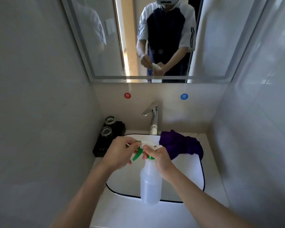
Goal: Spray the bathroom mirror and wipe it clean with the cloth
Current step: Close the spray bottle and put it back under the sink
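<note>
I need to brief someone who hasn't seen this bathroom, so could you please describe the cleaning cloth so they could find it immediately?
Start at the white sink below the mirror. On its back right corner, just right of the chrome tap, lies the cloth, crumpled over the rim. It is the only deep purple thing there.

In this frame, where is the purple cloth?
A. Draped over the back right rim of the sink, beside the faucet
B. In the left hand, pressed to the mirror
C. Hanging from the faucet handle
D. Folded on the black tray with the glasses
A: the purple cloth lies bunched over the sink's back right rim, right of the faucet, held by neither hand.
</note>
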